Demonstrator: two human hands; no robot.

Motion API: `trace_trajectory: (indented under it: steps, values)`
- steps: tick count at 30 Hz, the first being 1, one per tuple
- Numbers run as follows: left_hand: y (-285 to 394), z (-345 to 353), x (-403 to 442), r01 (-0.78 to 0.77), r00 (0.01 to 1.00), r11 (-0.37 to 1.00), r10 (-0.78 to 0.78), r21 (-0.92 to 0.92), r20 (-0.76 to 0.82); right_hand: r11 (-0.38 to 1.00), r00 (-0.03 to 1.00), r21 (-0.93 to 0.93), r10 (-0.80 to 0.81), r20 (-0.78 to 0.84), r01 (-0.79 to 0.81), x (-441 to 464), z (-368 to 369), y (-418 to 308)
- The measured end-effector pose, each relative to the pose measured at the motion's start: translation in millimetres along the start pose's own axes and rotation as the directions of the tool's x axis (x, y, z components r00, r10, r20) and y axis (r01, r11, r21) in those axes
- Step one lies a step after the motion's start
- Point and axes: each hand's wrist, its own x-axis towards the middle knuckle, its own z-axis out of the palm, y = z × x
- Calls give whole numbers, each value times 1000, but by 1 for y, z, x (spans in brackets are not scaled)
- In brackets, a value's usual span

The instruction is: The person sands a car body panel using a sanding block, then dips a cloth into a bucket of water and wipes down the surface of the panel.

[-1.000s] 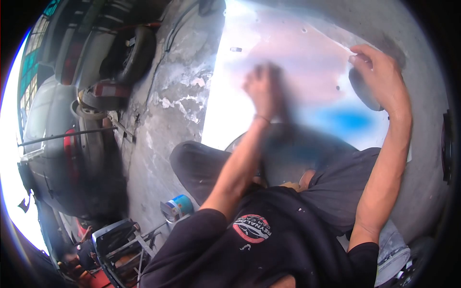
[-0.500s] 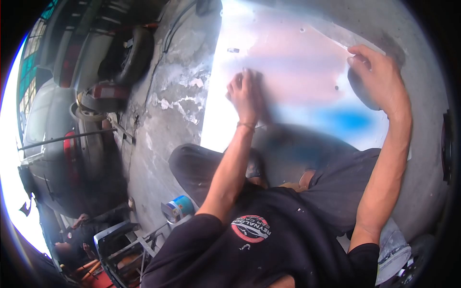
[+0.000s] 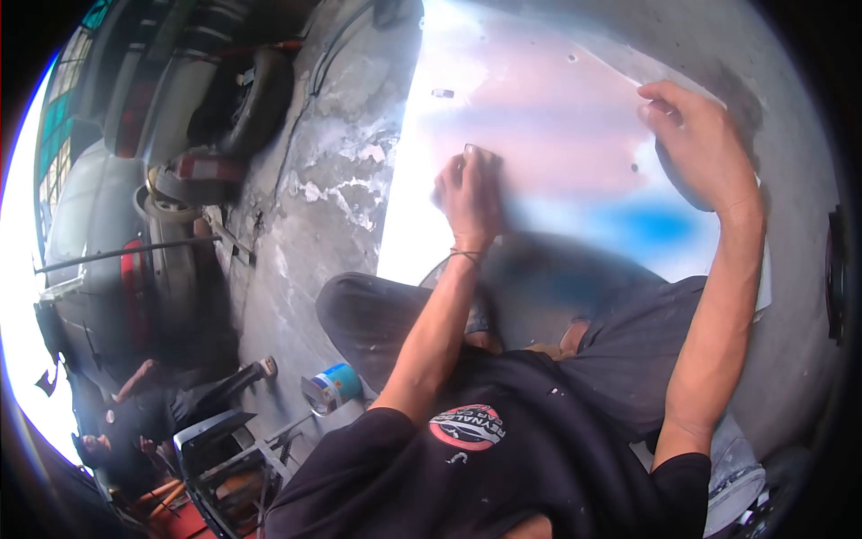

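Observation:
A glossy panel, white with pinkish and blue patches, lies in front of my crossed legs. My left hand is on its lower left part, fingers bent and pressed together round something small and dark that I cannot make out. At the panel's right edge is my right hand, its fingers curled and their tips at the edge; a dark shadow shows beneath it. A small dark mark sits on the panel's upper left.
A blue and white can stands on the stained concrete floor beside my left knee. Further left are a grey car, a loose tyre and a metal frame. Another person is at the lower left.
My left hand has moved left and then slightly back right and down over the panel. My right hand has shifted slightly left. The other person has come further into view.

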Motion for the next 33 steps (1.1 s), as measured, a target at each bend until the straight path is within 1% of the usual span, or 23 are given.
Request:
trace_trajectory:
  steps: [2, 4, 5, 6, 8, 11, 12, 14, 16, 18, 19, 20, 22, 23, 24, 25, 26, 27, 28, 29, 30, 32, 33]
  values:
    - [-8, -4, 11, -51, 998, 998, 53, -37, 42, 999, 999, -15, -35, 20, 35, 3, 0, -4]
    - [-42, 27, 56, 55, 997, 996, -51, -71, 58, 999, 998, -23, -42, 37, 42, -1, 3, -3]
    - [-47, 33, 84, 48, 997, 998, -46, -35, 68, 998, 998, -18, -53, 25, 54, -2, 4, -2]
    - [-46, 30, 109, 94, 984, 996, -92, -8, 156, 997, 997, -12, -71, 7, 71, -2, 3, -3]
    - [-56, 47, 121, 81, 992, 996, -83, 27, 98, 997, 998, -40, -64, -27, 63, 0, 8, 2]
    - [-34, 40, 62, 132, 990, 991, -131, -29, 43, 998, 999, -51, -46, -16, 45, 2, 3, 2]
    - [-14, 31, 27, 64, 997, 998, -65, -21, -49, 999, 999, -37, -36, 35, 37, 4, 3, -1]
    - [8, 9, -4, 73, 997, 996, -74, -46, -24, 998, 998, -53, -39, 46, 42, 6, 4, -4]
    - [6, -3, -9, -33, 999, 999, 33, -31, -1, 996, 997, -71, -42, 63, 46, 8, 4, -8]
    - [-61, 23, 51, 162, 987, 986, -162, -40, 10, 997, 997, -74, -27, 78, 33, 4, 2, -6]
    - [-74, 23, 76, 224, 974, 970, -227, 94, 25, 997, 997, -73, -24, 78, 30, 1, 1, -5]
    - [-76, 29, 83, 217, 975, 972, -219, 92, 22, 997, 999, -80, -2, 50, 6, -1, 0, -6]
    - [-75, 36, 94, 346, 938, 931, -340, 113, -70, 996, 1000, -84, 24, 9, -24, -2, -5, -2]
    - [-58, 43, 84, 373, 928, 908, -368, 192, -60, 996, 1000, -91, 1, 6, 0, 1, -3, 3]
    - [-34, 52, 57, 276, 961, 956, -275, -99, 28, 995, 1000, -97, -26, -2, 26, 6, -1, 5]
    - [22, 34, 33, 104, 993, 991, -99, -80, 63, 995, 1000, -96, -31, 2, 31, 12, 3, 4]
    - [71, 30, 10, 60, 979, 984, -25, -170, 204, 996, 997, -39, -75, 24, 76, 19, 9, 3]
    - [112, 45, -25, -69, 995, 978, 82, -197, 58, 993, 992, 19, -117, 51, 117, 21, 13, 2]
    - [141, 48, -52, -161, 961, 952, 212, -259, 180, 993, 991, 13, -119, 62, 118, 20, 16, -3]
    - [167, 42, -60, -305, 926, 933, 337, -189, 170, 988, 989, 83, -134, 69, 128, 21, 18, -11]
    - [164, 37, -53, -302, 926, 932, 336, -198, 169, 980, 986, 152, -145, 78, 132, 19, 17, -17]
    - [122, 23, -24, -244, 933, 917, 310, -315, 181, 985, 989, 114, -136, 54, 129, 8, 4, -26]
    - [100, 4, 6, -152, 972, 951, 193, -269, 133, 988, 990, 82, -134, 33, 131, 1, -1, -26]
